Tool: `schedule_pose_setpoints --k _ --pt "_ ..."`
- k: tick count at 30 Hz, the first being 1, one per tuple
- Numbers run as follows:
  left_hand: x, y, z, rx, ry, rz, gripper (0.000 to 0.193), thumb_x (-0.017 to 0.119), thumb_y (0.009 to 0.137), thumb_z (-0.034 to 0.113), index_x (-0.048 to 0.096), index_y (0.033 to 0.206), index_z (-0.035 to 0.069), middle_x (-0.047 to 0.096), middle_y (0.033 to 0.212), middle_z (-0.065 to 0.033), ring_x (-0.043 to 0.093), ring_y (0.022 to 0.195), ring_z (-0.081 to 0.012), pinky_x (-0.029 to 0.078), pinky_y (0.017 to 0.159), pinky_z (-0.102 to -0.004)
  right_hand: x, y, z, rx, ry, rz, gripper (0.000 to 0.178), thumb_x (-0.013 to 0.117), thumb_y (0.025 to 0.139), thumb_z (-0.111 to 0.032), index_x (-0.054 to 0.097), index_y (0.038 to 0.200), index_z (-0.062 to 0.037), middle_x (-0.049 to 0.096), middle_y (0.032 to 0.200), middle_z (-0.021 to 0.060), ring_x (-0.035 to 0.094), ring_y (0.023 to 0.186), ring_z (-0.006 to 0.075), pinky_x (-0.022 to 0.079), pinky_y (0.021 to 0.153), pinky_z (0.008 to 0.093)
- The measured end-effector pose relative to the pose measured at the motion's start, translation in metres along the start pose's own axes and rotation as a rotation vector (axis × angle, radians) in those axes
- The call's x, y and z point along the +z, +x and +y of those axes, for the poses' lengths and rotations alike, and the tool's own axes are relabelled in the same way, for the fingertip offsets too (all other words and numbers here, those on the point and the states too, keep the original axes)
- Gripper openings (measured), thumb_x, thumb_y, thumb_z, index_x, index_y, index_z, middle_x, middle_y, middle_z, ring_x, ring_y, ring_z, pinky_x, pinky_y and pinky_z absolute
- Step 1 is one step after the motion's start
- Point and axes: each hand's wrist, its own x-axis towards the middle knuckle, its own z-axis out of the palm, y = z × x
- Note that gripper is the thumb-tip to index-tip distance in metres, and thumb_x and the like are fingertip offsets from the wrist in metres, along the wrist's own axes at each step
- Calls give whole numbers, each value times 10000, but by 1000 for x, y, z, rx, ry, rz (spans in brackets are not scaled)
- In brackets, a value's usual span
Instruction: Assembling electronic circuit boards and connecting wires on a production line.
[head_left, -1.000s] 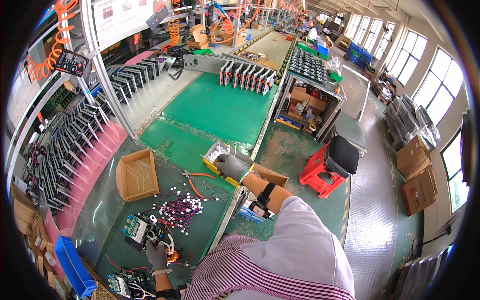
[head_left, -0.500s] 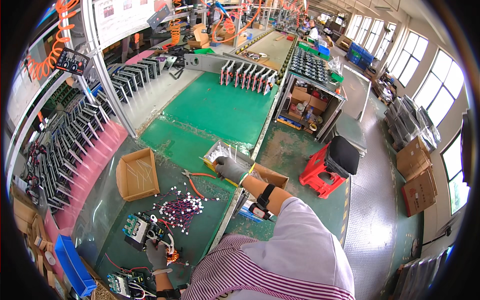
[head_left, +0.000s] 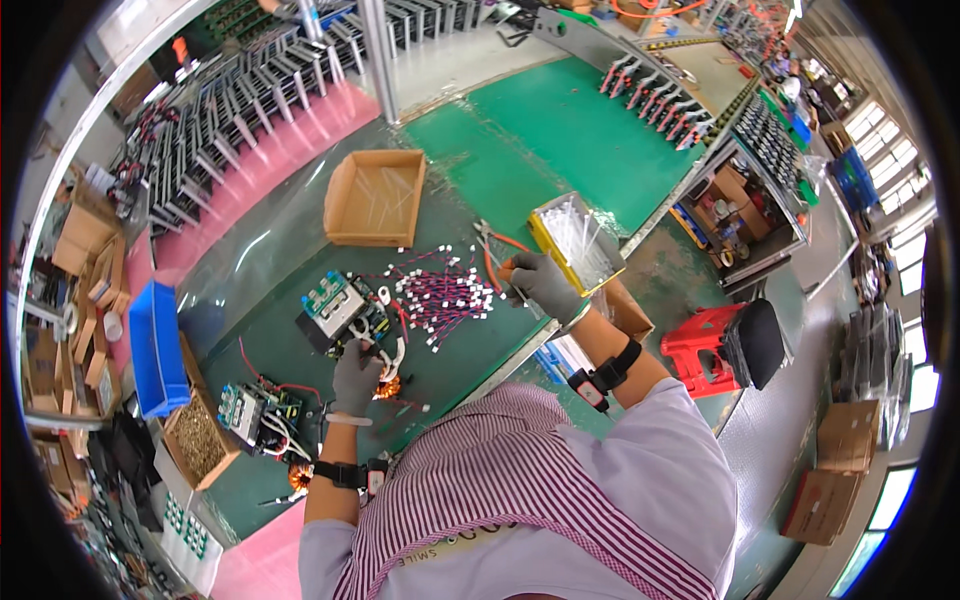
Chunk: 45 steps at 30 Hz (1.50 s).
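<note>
1. Left hand (head_left: 355, 382): grey glove, fingers bent in at the near end of the first circuit board (head_left: 335, 308); cannot tell if it grips or only rests there. Board lies at 11 to 12 o'clock from this hand.
2. Copper coil (head_left: 388, 387) at 3 o'clock, just beside the left hand. Second circuit board (head_left: 255, 412) at 8, apart.
3. Right hand (head_left: 547, 284): grey glove, fingers drawn narrow; cannot tell whether anything is pinched.
4. Orange-handled pliers (head_left: 489, 262) at 10 o'clock from the right hand, close. Yellow-sided box (head_left: 543, 232) of white strips at 1, near.
5. Wire pile (head_left: 440, 300) between the hands, at 9 from the right one.
6. Table edge (head_left: 525, 350) passes at 6 from the right hand, slanting toward 2. Red stool (head_left: 700, 350) beyond, at 4.
7. Room: green mat (head_left: 540, 120) spreads at 12 from the right hand. Cardboard tray (head_left: 368, 239) bounds the left hand's 12; blue bin (head_left: 160, 380), its 9.
</note>
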Motion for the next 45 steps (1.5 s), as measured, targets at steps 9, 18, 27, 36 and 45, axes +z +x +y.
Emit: schedule_pose_setpoints --k 9,18,27,36,45 --pt "-1 -6 8 -37 -27 53 256 557 750 197 534 953 42 611 756 -125 607 684 -239 455 610 -339 51 -15 1 71 -67 -250 255 563 761 -181 578 899 33 562 627 61 557 524 125 462 496 249" --pt "7 -3 6 -97 1 129 250 585 733 225 543 881 28 600 670 -98 593 583 -193 451 552 -315 126 -27 27 -93 -643 -433 264 548 737 -238 624 917 -60 624 809 121 603 738 245 473 668 335" --pt "5 -4 13 -90 4 140 251 594 727 226 540 867 25 601 688 -105 590 591 -197 450 556 -326 141 -18 25 -94 -796 -325 265 518 749 -253 616 936 -94 628 863 112 603 807 280 474 723 379" --pt "5 -4 11 -158 -84 115 216 601 725 181 546 862 23 602 672 -90 584 558 -155 450 518 -301 151 -6 32 -158 -815 -368 269 514 745 -242 611 948 -95 622 868 130 597 825 294 470 739 377" --pt "8 -4 5 -77 -33 160 199 598 729 176 553 852 25 597 630 -62 568 515 -125 439 483 -278 149 -11 27 -158 -724 -373 275 530 739 -232 609 943 -66 622 866 130 597 826 284 466 741 366"
